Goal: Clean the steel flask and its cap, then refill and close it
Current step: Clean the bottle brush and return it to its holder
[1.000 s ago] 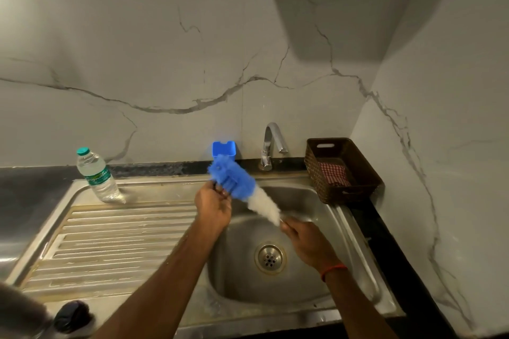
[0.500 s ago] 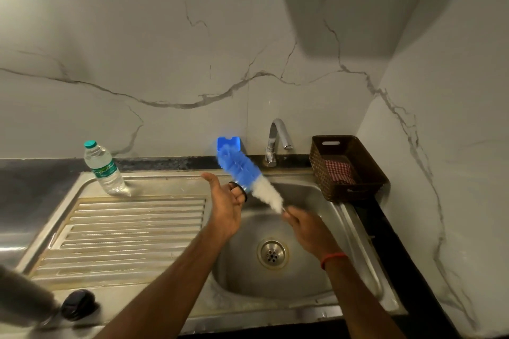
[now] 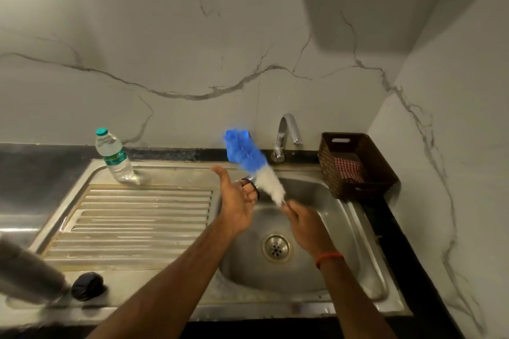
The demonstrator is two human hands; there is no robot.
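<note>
Pinches a brush by its stem with the right hand above the sink, left hand spread open beside it, steel flask down at 8 o'clock, lying along 10-to-4, nearer the left hand, cap just beside it.
</note>
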